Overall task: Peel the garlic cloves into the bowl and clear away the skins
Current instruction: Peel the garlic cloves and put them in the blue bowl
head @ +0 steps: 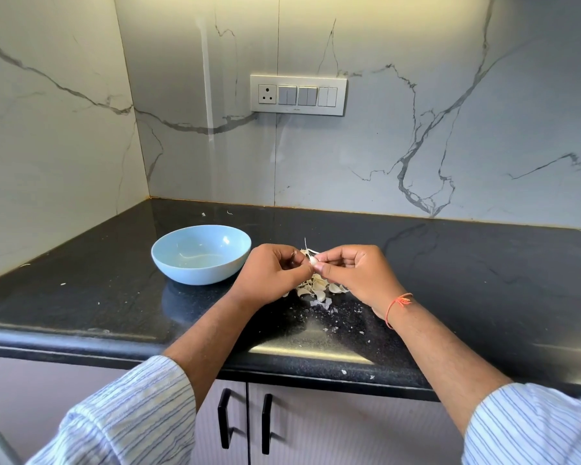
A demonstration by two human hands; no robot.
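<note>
A small white garlic clove (313,260) is held between both hands above the black counter. My left hand (271,274) pinches it from the left, and my right hand (357,272) pinches it from the right with curled fingers. Under the hands lies a heap of garlic cloves and papery skins (316,287), partly hidden by my fingers. A light blue bowl (168,255) stands to the left of my left hand; I see no cloves inside it, only a pale streak.
Small skin flakes (329,325) are scattered over the counter in front of the heap and near the front edge. A few specks lie by the back wall (203,214). The marble corner wall is left of the bowl. Cabinet doors with black handles (224,418) are below.
</note>
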